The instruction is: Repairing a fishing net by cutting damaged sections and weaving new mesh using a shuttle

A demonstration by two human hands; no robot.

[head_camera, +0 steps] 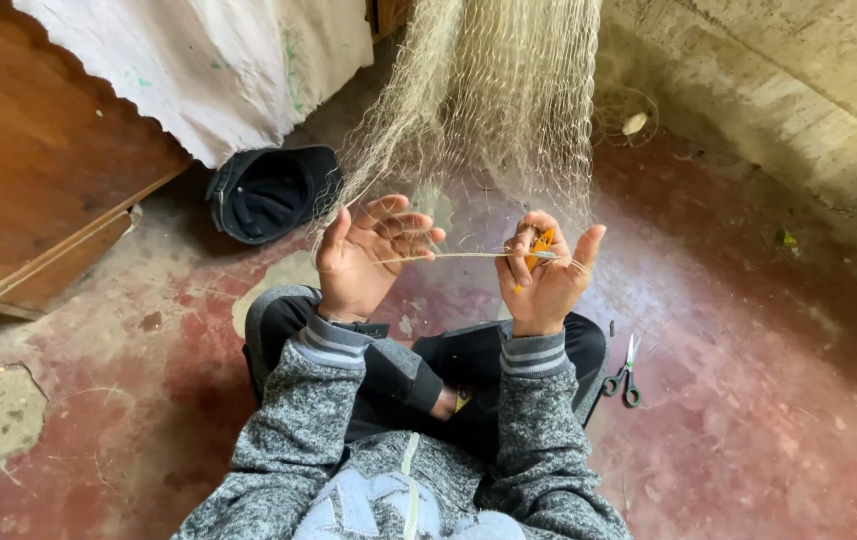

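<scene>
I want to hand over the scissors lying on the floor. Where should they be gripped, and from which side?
Grip the scissors by the dark looped handles, the end nearest the person's right knee, coming down from above. They lie flat on the red floor with the pale blades pointing away, so the loops are the safer, thicker hold. The right hand is nearest.

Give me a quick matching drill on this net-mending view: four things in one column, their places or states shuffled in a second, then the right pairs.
Things:
1. scissors
2. dark cap
3. orange netting needle
4. fishing net

Places or states:
A. hanging down in front of the person
B. lying on the floor by the right knee
C. held in the right hand
D. on the floor, opening up, near the white cloth

Pairs: 1-B, 2-D, 3-C, 4-A
</scene>
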